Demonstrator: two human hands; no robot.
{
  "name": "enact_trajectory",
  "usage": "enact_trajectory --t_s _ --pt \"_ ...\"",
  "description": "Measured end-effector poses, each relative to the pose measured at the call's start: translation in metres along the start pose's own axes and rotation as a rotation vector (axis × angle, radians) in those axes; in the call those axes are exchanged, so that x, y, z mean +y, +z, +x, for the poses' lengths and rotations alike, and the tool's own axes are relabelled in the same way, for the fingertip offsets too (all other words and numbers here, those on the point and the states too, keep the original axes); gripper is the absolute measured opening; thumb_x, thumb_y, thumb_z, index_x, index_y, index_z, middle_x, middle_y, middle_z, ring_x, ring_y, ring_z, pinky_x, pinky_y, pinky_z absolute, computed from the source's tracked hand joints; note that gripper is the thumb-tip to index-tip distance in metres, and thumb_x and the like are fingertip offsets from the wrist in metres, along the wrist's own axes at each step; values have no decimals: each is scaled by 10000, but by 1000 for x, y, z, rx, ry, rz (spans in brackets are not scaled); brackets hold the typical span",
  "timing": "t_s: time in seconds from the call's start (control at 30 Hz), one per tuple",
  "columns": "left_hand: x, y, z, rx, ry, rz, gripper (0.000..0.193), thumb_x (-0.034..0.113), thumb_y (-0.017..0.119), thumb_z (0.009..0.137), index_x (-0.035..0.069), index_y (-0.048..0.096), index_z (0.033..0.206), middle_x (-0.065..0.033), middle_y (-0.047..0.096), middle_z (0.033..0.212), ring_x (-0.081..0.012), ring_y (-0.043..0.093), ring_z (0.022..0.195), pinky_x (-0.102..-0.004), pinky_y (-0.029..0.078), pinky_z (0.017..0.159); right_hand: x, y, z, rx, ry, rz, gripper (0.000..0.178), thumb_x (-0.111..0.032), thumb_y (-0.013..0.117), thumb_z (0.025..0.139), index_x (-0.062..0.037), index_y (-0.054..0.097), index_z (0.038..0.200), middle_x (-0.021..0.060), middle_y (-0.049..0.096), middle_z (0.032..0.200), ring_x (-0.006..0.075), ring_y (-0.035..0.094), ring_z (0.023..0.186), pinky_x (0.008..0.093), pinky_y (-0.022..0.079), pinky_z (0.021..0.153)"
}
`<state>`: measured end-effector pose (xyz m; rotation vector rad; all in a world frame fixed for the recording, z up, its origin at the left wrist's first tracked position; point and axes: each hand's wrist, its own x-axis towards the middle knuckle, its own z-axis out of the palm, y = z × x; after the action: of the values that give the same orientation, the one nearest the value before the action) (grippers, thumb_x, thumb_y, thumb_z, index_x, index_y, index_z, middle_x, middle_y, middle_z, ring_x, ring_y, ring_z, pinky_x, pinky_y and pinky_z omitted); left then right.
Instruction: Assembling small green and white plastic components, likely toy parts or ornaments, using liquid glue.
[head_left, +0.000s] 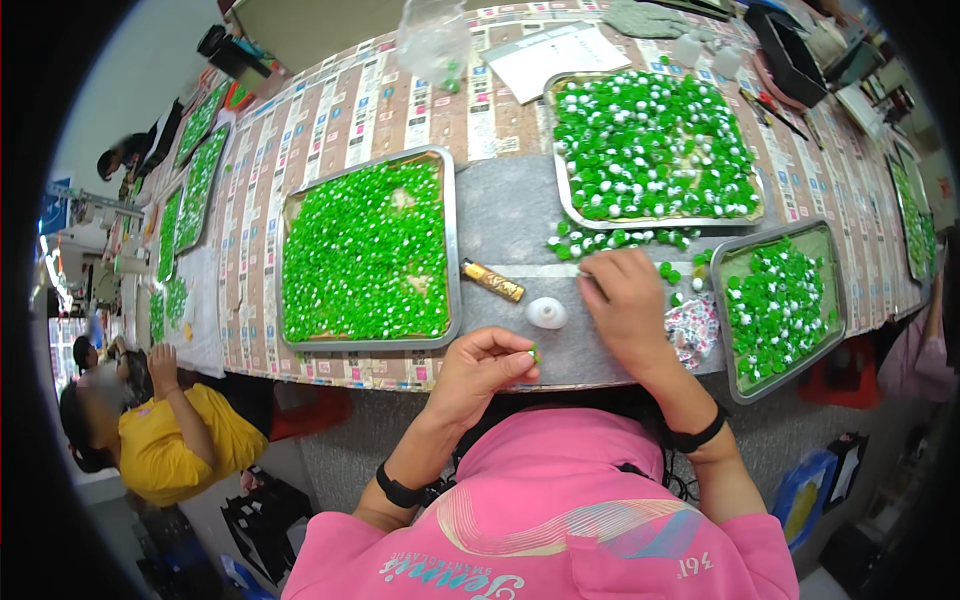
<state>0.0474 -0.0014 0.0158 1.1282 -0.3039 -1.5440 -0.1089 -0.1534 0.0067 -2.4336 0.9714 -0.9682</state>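
My left hand (482, 366) is held at the table's front edge, its thumb and forefinger pinching a small green piece (534, 355). My right hand (628, 305) hovers to the right, fingers curled together beside a loose row of small green and white pieces (620, 240). Whatever its fingertips may hold is hidden. Between the hands stands a small white squeeze bottle (546, 313), seen from above. Behind it lies a gold and black tube (492, 281). A crumpled floral cloth (692, 330) lies just right of my right hand.
A metal tray (450, 240) of green pieces lies to the left. Another tray (655, 224) of green and white pieces stands behind my right hand. A smaller tray (722, 320) juts over the front edge at right. A person in yellow (190, 440) sits at left.
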Motion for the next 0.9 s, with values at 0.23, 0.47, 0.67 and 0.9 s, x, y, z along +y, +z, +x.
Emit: enact_trajectory --t_s 0.23,0.47,0.67,0.9 --pt "-1 13 -5 25 184 224 110 8 665 817 -6 642 924 -76 659 850 -143 644 779 -238 524 699 -22 -39 -32 -217 459 690 162 31 696 728 -14 658 879 62 602 895 126 623 798 229 521 654" --pt "11 23 -8 7 601 823 132 -56 689 743 -3 667 861 -98 656 877 -155 631 810 -249 511 715 -27 -44 -53 -402 656 1033 201 10 700 769 9 650 964 41 578 984 88 603 834 211 517 730" --pt "16 30 -14 37 622 908 140 -57 689 742 0 667 868 -98 660 873 -172 640 798 -257 517 708 -31 -43 -51 -451 589 1068 217 21 677 791 16 638 1004 51 582 998 100 602 879 220 518 755" --pt "2 19 -10 21 0 98 149 33 636 852 -29 608 984 -97 654 877 -166 659 744 -265 560 694 -30 -51 -55 -427 703 1167 202 43 647 810 41 622 1010 69 578 1013 131 614 925 235 531 798"
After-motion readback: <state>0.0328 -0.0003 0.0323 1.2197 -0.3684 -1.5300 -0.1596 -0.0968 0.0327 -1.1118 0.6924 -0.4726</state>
